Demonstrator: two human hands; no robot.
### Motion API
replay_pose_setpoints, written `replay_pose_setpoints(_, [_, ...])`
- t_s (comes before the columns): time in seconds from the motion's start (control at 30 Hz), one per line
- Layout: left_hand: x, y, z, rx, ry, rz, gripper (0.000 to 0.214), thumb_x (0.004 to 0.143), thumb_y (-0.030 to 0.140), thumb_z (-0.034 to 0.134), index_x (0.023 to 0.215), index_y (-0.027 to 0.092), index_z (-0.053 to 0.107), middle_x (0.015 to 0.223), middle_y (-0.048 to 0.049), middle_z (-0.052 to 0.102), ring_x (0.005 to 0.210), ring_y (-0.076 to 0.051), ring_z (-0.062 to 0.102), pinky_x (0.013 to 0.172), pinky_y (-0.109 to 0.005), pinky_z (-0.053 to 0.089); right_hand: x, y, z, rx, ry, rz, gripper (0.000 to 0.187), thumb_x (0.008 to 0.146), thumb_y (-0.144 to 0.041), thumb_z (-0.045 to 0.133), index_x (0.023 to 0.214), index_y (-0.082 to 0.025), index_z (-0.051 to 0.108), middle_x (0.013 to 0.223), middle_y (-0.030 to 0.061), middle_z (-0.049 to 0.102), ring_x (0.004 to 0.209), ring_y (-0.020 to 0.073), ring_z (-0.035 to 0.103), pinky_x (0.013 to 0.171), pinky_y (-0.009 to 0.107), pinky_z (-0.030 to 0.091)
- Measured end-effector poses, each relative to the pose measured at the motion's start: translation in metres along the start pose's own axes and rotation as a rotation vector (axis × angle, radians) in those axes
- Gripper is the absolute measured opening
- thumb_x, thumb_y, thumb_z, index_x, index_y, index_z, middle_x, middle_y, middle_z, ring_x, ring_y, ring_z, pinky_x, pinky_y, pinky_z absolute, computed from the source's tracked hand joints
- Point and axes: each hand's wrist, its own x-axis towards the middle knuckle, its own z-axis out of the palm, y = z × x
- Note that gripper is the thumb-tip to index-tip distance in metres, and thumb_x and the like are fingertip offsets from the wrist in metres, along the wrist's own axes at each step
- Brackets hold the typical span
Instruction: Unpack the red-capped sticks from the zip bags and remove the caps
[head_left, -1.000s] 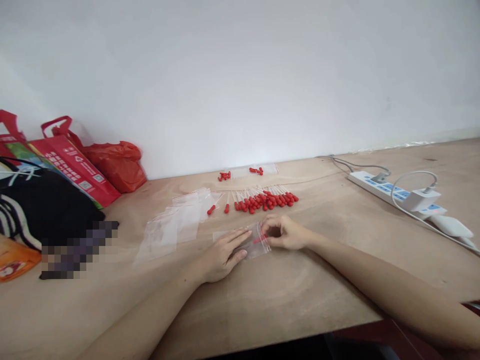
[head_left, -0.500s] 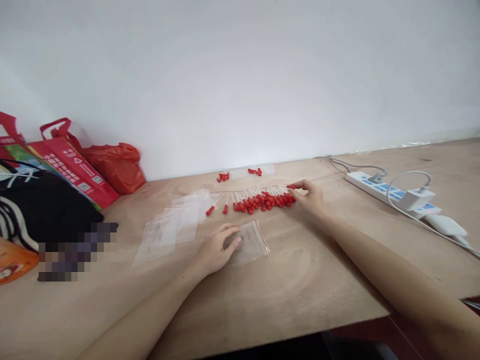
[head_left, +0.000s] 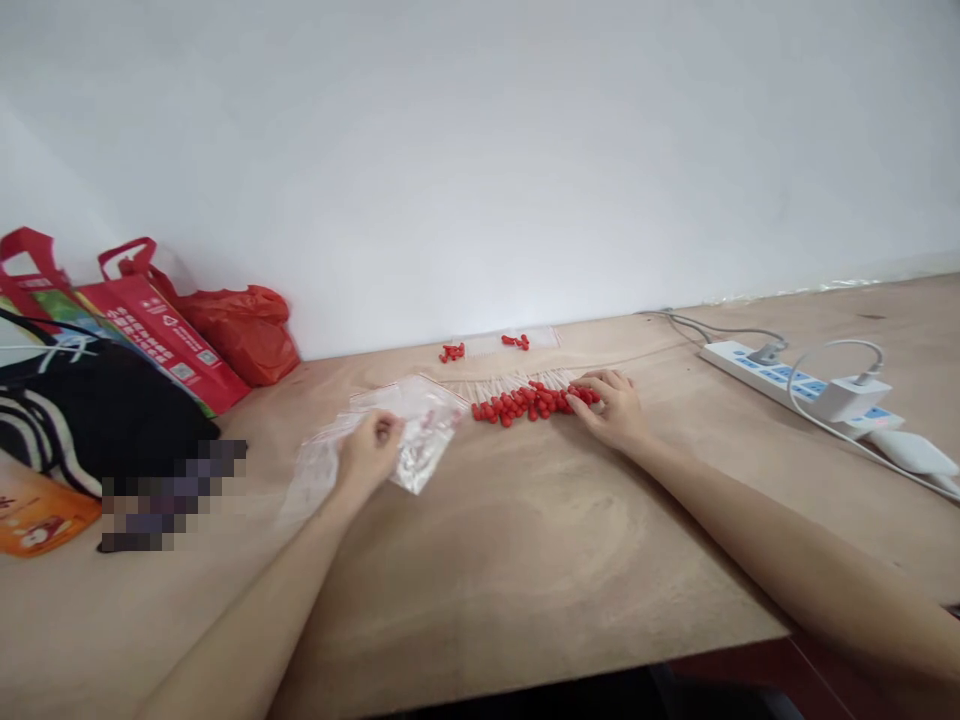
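The left hand (head_left: 367,452) has lifted the clear zip bag (head_left: 429,438) off the table (head_left: 525,560) and carried it left, above the pile of empty bags (head_left: 319,468), fingers curled shut on its edge. The right hand (head_left: 616,408) stays at the row of red-tipped sticks (head_left: 525,402), fingers loosely curved on the tips; whether they pinch 1 is unclear.

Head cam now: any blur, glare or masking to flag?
Head view: soft even light, only faint shadows on the table; left hand and the clear bag it holds are motion-blurred; a pixelated patch sits beside the black bag; the white wall is bright but without hard glare.
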Motion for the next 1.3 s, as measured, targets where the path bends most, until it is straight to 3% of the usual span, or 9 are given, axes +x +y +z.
replay_pose_setpoints(0.1, [0.021,-0.027,-0.020,0.178,0.164,-0.299,0.021,0.077,0.034,0.042,0.089,0.018,0.050,0.091,-0.0079,0.063,0.089,-0.026,0.057,0.084,-0.045,0.034,-0.006,-0.016,-0.001,0.034,-0.057,-0.075,0.021,0.077,-0.030,0.049,0.093,-0.022,0.060,0.091,0.0058,0.061,0.088,0.0200,0.052,0.079,0.036,0.033])
replay_pose_setpoints(0.27, [0.034,-0.059,-0.026,0.383,0.068,-0.473,0.035,0.073,0.025,0.046,0.105,0.012,0.043,0.093,-0.0164,0.061,0.088,-0.031,0.057,0.079,-0.047,0.035,-0.012,-0.032,0.000,0.062,-0.193,-0.182,0.026,0.076,-0.026,0.049,0.100,-0.022,0.057,0.098,0.0061,0.059,0.091,0.0202,0.050,0.082,0.037,0.032])
replay_pose_setpoints(0.47, [0.026,-0.060,-0.019,0.603,0.168,-0.291,0.041,0.072,0.031,0.047,0.107,0.010,0.045,0.109,-0.0243,0.050,0.104,-0.039,0.044,0.076,-0.051,0.033,-0.011,-0.034,-0.003,0.151,-0.353,-0.267,0.017,0.076,-0.027,0.051,0.087,-0.022,0.063,0.092,0.0061,0.061,0.088,0.0199,0.051,0.079,0.038,0.036])
replay_pose_setpoints(0.63, [0.013,-0.033,-0.015,0.593,0.344,0.054,0.032,0.078,0.030,0.042,0.105,0.016,0.050,0.111,-0.0155,0.049,0.106,-0.033,0.041,0.085,-0.049,0.028,-0.014,-0.038,-0.009,0.287,-0.519,-0.370,0.026,0.079,-0.037,0.049,0.095,-0.022,0.064,0.104,0.0063,0.061,0.098,0.0203,0.051,0.085,0.038,0.039])
replay_pose_setpoints(0.73, [0.008,-0.013,0.000,0.497,0.166,0.313,0.026,0.079,0.032,0.042,0.095,0.019,0.056,0.101,-0.0089,0.056,0.102,-0.026,0.046,0.089,-0.041,0.028,-0.019,-0.039,-0.010,0.337,-0.614,-0.369,0.040,0.079,-0.044,0.049,0.110,-0.021,0.058,0.117,0.0078,0.055,0.109,0.0212,0.048,0.092,0.039,0.037])
replay_pose_setpoints(0.8, [0.008,-0.002,0.014,0.461,0.033,0.399,0.024,0.078,0.034,0.043,0.091,0.020,0.057,0.099,-0.0070,0.058,0.098,-0.023,0.048,0.085,-0.037,0.032,-0.022,-0.039,-0.009,0.348,-0.654,-0.340,0.044,0.079,-0.046,0.047,0.116,-0.022,0.053,0.121,0.0086,0.052,0.112,0.0215,0.046,0.093,0.040,0.036])
replay_pose_setpoints(0.9, [0.015,0.009,0.030,0.497,-0.038,0.359,0.027,0.076,0.035,0.045,0.092,0.018,0.058,0.096,-0.0082,0.059,0.095,-0.025,0.050,0.080,-0.036,0.035,-0.023,-0.038,-0.008,0.354,-0.667,-0.316,0.045,0.079,-0.047,0.047,0.117,-0.023,0.053,0.122,0.0089,0.051,0.113,0.0222,0.046,0.094,0.041,0.036])
replay_pose_setpoints(1.1, [0.026,0.008,0.041,0.493,-0.036,0.205,0.025,0.078,0.030,0.040,0.083,0.017,0.060,0.090,-0.0099,0.062,0.091,-0.027,0.052,0.076,-0.038,0.035,-0.021,-0.040,-0.007,0.345,-0.657,-0.298,0.041,0.079,-0.044,0.049,0.113,-0.024,0.055,0.118,0.0074,0.054,0.110,0.0212,0.048,0.094,0.041,0.036])
replay_pose_setpoints(1.3, [0.022,0.006,0.033,0.374,0.280,0.200,0.025,0.082,0.029,0.036,0.089,0.017,0.058,0.092,-0.0076,0.061,0.092,-0.025,0.051,0.078,-0.038,0.032,-0.019,-0.041,-0.006,0.351,-0.669,-0.307,0.038,0.080,-0.043,0.048,0.111,-0.021,0.056,0.116,0.0079,0.055,0.108,0.0207,0.048,0.092,0.040,0.036])
